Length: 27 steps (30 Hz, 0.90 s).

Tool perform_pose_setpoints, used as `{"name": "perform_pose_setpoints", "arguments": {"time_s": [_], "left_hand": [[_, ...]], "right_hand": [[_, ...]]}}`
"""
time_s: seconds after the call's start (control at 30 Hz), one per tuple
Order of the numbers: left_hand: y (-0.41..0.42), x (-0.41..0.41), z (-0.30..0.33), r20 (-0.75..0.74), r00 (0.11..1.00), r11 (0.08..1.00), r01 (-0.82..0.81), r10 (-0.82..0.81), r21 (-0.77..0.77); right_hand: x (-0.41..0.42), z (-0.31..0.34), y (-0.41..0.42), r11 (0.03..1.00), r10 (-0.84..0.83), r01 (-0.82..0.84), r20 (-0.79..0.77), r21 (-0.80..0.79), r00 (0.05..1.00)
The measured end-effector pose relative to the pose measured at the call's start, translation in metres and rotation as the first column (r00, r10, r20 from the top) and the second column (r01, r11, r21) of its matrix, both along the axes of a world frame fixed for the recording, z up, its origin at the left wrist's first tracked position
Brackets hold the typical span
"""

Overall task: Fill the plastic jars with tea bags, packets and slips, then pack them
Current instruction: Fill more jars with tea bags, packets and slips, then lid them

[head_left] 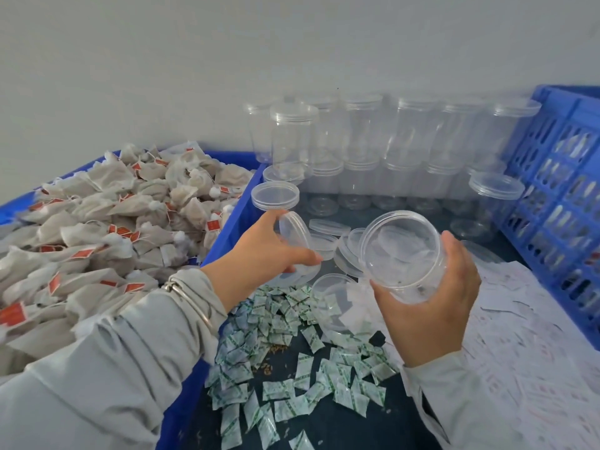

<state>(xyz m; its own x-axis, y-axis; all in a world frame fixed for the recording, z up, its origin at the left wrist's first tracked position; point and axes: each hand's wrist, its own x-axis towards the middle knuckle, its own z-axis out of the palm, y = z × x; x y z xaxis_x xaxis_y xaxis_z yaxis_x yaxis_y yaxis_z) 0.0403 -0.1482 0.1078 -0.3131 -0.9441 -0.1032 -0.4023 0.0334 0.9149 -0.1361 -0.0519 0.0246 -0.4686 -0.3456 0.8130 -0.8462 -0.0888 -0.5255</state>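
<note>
Clear jar (pixel 404 254) tilts mouth-up above scattered green packets (pixel 292 368), its clear lid (pixel 293 230) tipped on edge alongside

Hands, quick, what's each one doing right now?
Left hand: closed, holding a clear lid.
Right hand: closed, holding an open jar.

A plain pale grey wall (pixel 194 60) fills the view from nine through twelve to three o'clock, evenly and softly lit, meeting the work area along its lower edge.
</note>
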Motion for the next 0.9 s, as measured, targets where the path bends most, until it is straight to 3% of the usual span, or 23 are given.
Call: {"name": "perform_pose_setpoints", "arguments": {"time_s": [0.17, 0.3, 0.47, 0.63, 0.8, 0.9], "left_hand": [[-0.001, 0.001, -0.001, -0.047, 0.998, 0.996, 0.045, -0.048, -0.074], [-0.007, 0.001, -0.001, -0.383, 0.923, 0.997, 0.058, -0.035, 0.051], [-0.013, 0.008, 0.0, -0.276, 0.954, 0.993, -0.119, 0.114, 0.0], [-0.031, 0.036, 0.025, -0.358, 0.904, 0.956, -0.281, 0.233, -0.088], [-0.052, 0.105, 0.034, -0.257, 0.878, 0.853, -0.463, 0.403, -0.243], [-0.06, 0.138, 0.018, 0.086, 0.901, 0.861, -0.372, 0.424, -0.347]], "right_hand": [[0.007, 0.005, 0.004, 0.993, 0.103, -0.107, 0.081, 0.05, 0.991], [0.009, 0.005, 0.005, 0.98, 0.153, -0.163, 0.091, 0.112, 0.984], [0.012, 0.002, 0.005, 0.961, 0.185, -0.204, 0.116, 0.186, 0.976], [0.015, 0.001, 0.008, 0.94, 0.251, -0.265, 0.09, 0.215, 0.964], [0.026, 0.004, 0.012, 0.911, 0.32, -0.351, 0.164, 0.218, 0.933], [0.041, 0.007, 0.013, 0.86, 0.417, -0.471, 0.264, 0.194, 0.87]]}}
